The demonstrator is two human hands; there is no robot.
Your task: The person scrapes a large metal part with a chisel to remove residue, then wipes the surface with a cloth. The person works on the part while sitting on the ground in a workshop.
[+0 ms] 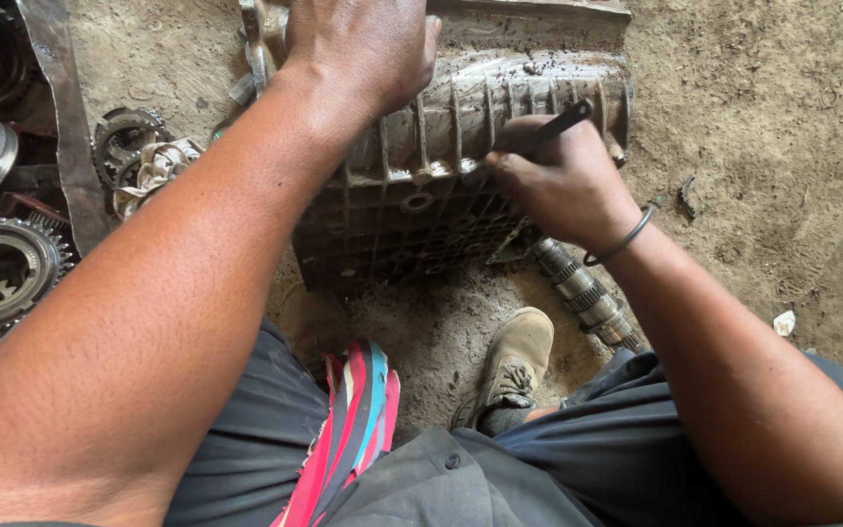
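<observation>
Both hands worked on a grimy ribbed metal housing (461, 156) lying on the dirt floor (763, 117). The left hand (363, 49) lay palm-down on its top edge, fingers loosely curled over it. The right hand (558, 181) was closed around a dark slim tool (563, 122), its tip apparently against the ribs, though the hand hid it. Worn gears (2, 273) sat at left, a splined shaft (582, 293) just beside the right wrist.

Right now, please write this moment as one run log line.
left hand: pressing on ribbed metal housing | right hand: grip shut on dark tool | gears: on the left | ground: dirt
</observation>
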